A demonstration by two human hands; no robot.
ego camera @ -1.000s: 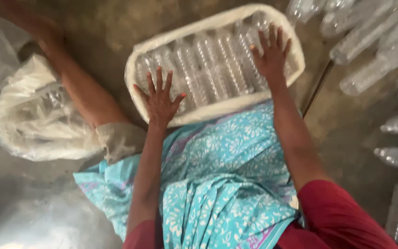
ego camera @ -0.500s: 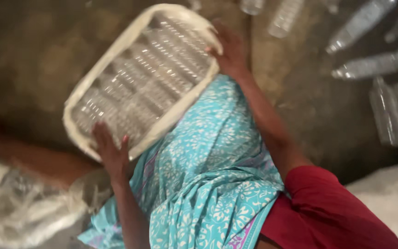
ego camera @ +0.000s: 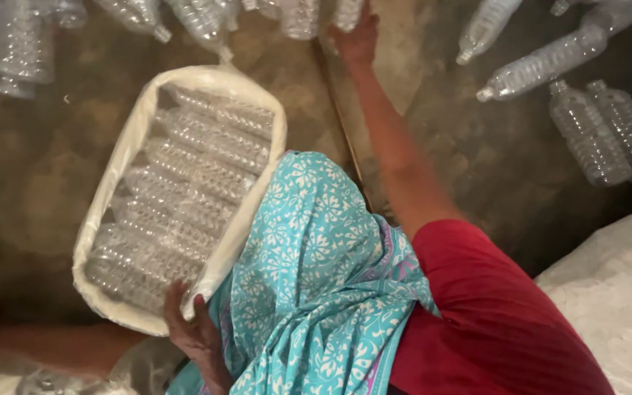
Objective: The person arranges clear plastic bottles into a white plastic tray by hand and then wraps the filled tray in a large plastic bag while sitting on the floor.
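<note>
At the bottom edge, about 6 o'clock, turquoise patterned cloth and a red sleeve fill the near view. Just left of the cloth, at 7 o'clock, the left hand rests on the near corner of the sack, fingers curled over its white rim and pressing on the bottles inside rather than clamped round any one of them.

The sack runs from 7 toward 11 o'clock, a white woven bag lying open with clear ribbed bottles packed side by side in rows. Empty plastic like this likely weighs little, but the load is bulky and the bag is soft, so it would sag and the smooth bottles would slide if tipped; the rolled rim at the corners looks like the surest hold.

Further out at 12 o'clock, the right hand stretches along a wooden strip, fingers spread, touching or just short of a bottle at the top edge; I cannot tell whether it grips.

Loose bottles lie on the floor from 1 to 3 o'clock, more along 11 to 12. Another white sack sits at 4 o'clock. None of the bottles shows a label.
</note>
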